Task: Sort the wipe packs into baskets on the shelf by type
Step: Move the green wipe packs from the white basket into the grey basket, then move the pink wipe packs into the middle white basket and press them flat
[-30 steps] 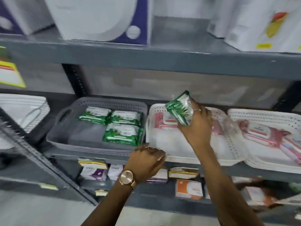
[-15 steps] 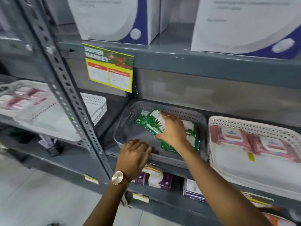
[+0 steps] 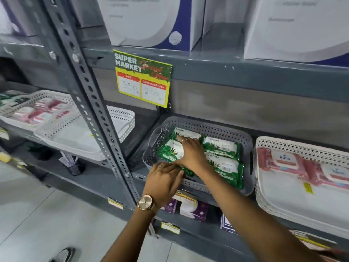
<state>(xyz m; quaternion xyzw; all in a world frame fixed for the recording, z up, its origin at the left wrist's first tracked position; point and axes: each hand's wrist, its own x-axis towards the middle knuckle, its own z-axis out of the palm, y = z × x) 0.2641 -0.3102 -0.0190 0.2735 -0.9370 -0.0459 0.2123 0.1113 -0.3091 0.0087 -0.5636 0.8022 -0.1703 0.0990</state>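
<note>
A grey perforated basket (image 3: 207, 127) stands on the middle shelf with several green wipe packs (image 3: 221, 147) lying flat in it. My right hand (image 3: 190, 154) rests on top of one green wipe pack (image 3: 170, 151) at the basket's left side, fingers laid across it and thumb at its front edge. My left hand (image 3: 162, 183), with a gold watch on the wrist, grips the basket's front rim. To the right, a white basket (image 3: 283, 201) holds pink wipe packs (image 3: 283, 159) along its back.
A slotted grey upright post (image 3: 90, 103) divides the shelf. To its left are an empty white basket (image 3: 75, 137) and another white basket (image 3: 11, 112) with pink packs. A yellow price sign (image 3: 142, 80) hangs above. Small boxes (image 3: 192, 207) sit on the lower shelf.
My right hand carried the green pack from over the white basket to the grey basket and laid it down flat at the left. My left hand moved onto the basket's front rim.
</note>
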